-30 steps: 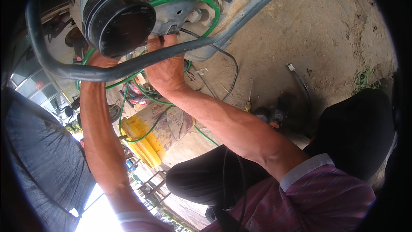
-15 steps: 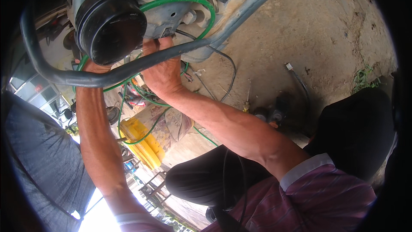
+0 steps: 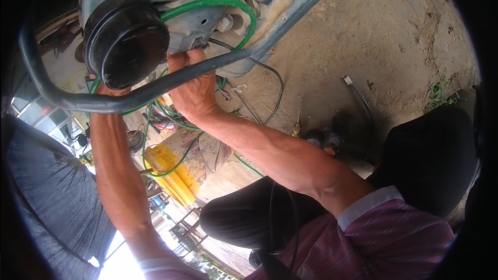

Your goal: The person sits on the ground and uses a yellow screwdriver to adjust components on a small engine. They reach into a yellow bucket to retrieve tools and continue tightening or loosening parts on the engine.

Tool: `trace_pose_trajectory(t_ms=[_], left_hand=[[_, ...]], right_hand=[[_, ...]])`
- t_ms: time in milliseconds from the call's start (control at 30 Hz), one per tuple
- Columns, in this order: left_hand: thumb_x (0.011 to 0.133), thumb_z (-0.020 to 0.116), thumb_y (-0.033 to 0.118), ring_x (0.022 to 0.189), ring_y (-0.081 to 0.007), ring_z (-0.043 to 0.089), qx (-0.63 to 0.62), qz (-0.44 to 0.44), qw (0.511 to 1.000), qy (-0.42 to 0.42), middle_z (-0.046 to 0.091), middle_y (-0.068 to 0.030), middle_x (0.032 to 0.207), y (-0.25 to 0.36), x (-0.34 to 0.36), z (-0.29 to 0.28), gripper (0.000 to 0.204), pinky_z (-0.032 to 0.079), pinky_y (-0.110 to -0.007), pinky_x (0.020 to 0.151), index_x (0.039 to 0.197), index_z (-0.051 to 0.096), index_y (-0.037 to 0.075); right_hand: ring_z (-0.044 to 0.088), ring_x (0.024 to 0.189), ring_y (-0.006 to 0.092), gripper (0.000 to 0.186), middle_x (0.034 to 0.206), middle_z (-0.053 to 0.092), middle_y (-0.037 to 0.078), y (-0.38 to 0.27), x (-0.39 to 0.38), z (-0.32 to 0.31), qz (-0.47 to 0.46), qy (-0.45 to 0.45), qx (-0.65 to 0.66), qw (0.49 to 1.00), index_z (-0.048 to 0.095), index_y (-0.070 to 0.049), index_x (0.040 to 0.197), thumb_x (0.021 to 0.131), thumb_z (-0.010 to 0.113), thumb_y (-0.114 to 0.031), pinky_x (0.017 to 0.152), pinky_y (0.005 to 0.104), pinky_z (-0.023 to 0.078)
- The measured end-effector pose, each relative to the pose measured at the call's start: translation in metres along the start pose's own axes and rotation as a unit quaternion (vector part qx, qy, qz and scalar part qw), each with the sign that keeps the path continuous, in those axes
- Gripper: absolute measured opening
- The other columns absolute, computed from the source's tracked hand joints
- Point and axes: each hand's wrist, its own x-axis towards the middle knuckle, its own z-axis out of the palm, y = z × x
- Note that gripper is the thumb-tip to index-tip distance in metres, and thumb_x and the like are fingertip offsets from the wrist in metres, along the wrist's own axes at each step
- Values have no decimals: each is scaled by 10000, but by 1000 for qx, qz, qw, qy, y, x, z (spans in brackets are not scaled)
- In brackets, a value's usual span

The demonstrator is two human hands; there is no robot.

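Note:
A grey-blue machine (image 3: 189, 36) fills the top of the view, with a black round canister (image 3: 127, 46) on its near side. Around its front runs a bent dark tube (image 3: 171, 84), and a green hose (image 3: 220, 2) loops over its body. My right hand (image 3: 194, 93) reaches up behind the tube, fingers curled against the machine's lower edge beside the canister. Whatever it grips is hidden. Below the canister, my left hand (image 3: 115, 91) is mostly covered by canister and tube, close to the green hose; its fingers do not show enough to read.
Dusty ground (image 3: 321, 57) lies to the right, with a cable with a pale connector (image 3: 348, 80) and a yellow-handled screwdriver (image 3: 296, 130) on it. A yellow plastic object (image 3: 171, 173) sits below my hands. A dark cable (image 3: 280, 80) trails from under the machine.
The machine, canister and tube sit slightly further left and lower in the view. Both hands stay at the same places on it, the right shifted slightly left along with it.

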Motion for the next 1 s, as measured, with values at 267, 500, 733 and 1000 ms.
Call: trace_pose_trajectory(t_ms=[267,500,733,1000], left_hand=[[752,896,83,827,-162,655,-26,-31,998,-41,708,-61,887,-14,-3,-7,347,553,-332,722,1039,713,20],[809,836,143,784,-187,656,149,113,982,-2,726,-52,836,-72,-15,1,227,524,-351,756,983,739,36],[823,775,177,765,-216,645,248,232,941,12,671,-29,781,-90,-21,2,134,501,-362,765,897,736,72],[821,759,134,836,-206,674,122,134,983,3,699,-17,867,-76,-31,13,94,514,-366,774,906,724,110]], right_hand=[[516,689,119,294,739,559,17,5,-1,0,31,-13,8,999,606,-16,1011,1074,607,-303,638,334,433],[534,692,123,266,747,571,22,3,-2,-1,15,-19,0,1000,589,-25,1054,1081,590,-289,643,330,444],[620,722,383,239,794,627,168,2,-2,0,12,-10,20,1000,581,-41,1070,1064,580,-279,675,485,467],[634,777,424,202,868,658,196,4,-1,0,8,-20,32,999,581,-39,1101,1059,566,-235,696,499,480]])
